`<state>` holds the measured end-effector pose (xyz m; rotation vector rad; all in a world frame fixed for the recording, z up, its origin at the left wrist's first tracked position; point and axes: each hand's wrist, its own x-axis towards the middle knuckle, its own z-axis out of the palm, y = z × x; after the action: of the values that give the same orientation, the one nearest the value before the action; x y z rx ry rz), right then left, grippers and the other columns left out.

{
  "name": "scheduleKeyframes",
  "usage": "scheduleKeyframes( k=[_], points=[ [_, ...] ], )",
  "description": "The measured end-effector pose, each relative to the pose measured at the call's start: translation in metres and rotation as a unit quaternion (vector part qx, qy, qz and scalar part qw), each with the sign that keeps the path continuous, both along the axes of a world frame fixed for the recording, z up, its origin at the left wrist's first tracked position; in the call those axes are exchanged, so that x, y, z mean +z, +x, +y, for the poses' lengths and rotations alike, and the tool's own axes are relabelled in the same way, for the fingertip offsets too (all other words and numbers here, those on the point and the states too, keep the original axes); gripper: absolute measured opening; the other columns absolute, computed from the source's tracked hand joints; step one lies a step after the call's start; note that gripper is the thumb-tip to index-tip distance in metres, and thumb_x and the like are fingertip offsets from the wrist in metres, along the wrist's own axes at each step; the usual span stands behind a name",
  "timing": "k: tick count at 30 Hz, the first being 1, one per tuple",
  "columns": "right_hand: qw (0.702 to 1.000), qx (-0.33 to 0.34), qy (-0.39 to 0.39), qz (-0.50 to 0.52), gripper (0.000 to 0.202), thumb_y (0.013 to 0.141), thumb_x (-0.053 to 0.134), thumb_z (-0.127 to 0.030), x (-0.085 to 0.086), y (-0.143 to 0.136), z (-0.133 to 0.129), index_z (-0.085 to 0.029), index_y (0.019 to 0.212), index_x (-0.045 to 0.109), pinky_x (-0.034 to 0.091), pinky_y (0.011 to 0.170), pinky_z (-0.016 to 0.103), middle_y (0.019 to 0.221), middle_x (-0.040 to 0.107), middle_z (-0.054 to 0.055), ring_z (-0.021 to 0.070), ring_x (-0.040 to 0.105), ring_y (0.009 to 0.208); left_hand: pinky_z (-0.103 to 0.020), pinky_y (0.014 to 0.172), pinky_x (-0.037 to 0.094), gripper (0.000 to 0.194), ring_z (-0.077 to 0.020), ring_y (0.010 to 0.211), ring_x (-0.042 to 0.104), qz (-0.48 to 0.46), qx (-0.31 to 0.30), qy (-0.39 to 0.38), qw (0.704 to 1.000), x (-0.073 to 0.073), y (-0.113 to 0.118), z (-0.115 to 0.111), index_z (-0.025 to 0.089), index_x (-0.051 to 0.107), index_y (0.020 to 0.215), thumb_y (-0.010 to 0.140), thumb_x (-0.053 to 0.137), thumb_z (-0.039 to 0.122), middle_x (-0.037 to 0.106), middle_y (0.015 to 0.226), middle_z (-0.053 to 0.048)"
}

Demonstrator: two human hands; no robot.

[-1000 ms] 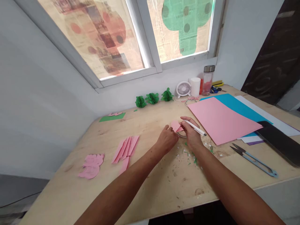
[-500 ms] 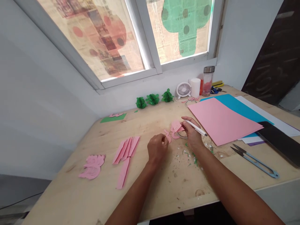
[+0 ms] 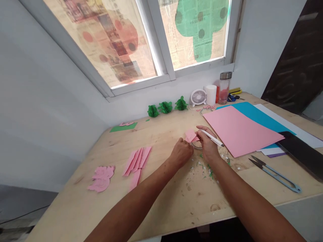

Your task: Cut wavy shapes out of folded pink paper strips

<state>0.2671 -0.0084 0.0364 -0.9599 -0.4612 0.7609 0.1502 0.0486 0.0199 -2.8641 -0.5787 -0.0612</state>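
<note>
My right hand (image 3: 209, 143) is closed around a slim white pen (image 3: 212, 137), and its fingertips also touch a small pink paper piece (image 3: 191, 135). Close beside it, my left hand (image 3: 182, 152) has its fingers curled at the lower edge of that pink paper; what they grip is hidden. A grey ring (image 3: 196, 146) lies partly behind both hands. Folded pink strips (image 3: 137, 160) rest left of my left forearm, which covers the lower strip's end. Further left are pink cut-out shapes (image 3: 102, 178).
Spring snips (image 3: 276, 174) and a black phone-like slab (image 3: 302, 154) lie at the right by pink sheets (image 3: 242, 129). Green paper figures (image 3: 165, 107), a small fan (image 3: 198, 97) and a glass bottle (image 3: 224, 89) stand along the wall. Scraps litter the table (image 3: 176, 208).
My left hand has moved right and slightly up, against the pink paper, and now covers the curled pink pieces that lay there. My right hand has barely moved. The view has shifted slightly.
</note>
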Motion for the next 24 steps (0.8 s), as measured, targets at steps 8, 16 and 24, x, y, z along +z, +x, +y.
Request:
scheduleKeyframes(
  k=[8,16,24],
  points=[
    [1.000,-0.004,0.004,0.003,0.026,0.064,0.068,-0.031,0.001,0.000,0.001,-0.021,0.088,0.067,0.045,0.060,0.026,0.069,0.066,-0.002,0.0135,0.060,0.064,-0.041,0.086,0.052,0.024,-0.0188,0.094,0.063,-0.049,0.065,-0.068,0.994,0.003,-0.001,-0.006,0.012,0.062,0.102,0.092,0.059,0.033,0.065,0.102,-0.007],
    [1.000,-0.004,0.002,0.005,0.027,0.064,0.068,-0.032,0.001,0.001,0.000,-0.021,0.089,0.068,0.047,0.063,0.027,0.070,0.067,-0.001,0.0143,0.061,0.067,-0.031,0.072,0.046,0.018,-0.0192,0.073,0.065,-0.310,0.272,-0.212,0.886,0.007,-0.030,-0.030,0.017,0.069,0.076,0.084,0.053,0.019,0.070,0.073,-0.007],
    [1.000,0.007,-0.001,0.004,0.028,0.065,0.068,-0.032,0.000,-0.001,-0.002,-0.020,0.090,0.067,0.047,0.062,0.026,0.070,0.067,-0.002,0.0142,0.061,0.066,-0.021,0.044,0.043,0.029,-0.0136,0.048,0.062,-0.545,0.398,-0.439,0.594,-0.007,-0.036,-0.040,0.013,0.065,0.078,0.081,0.058,0.042,0.067,0.062,-0.004]
  ],
)
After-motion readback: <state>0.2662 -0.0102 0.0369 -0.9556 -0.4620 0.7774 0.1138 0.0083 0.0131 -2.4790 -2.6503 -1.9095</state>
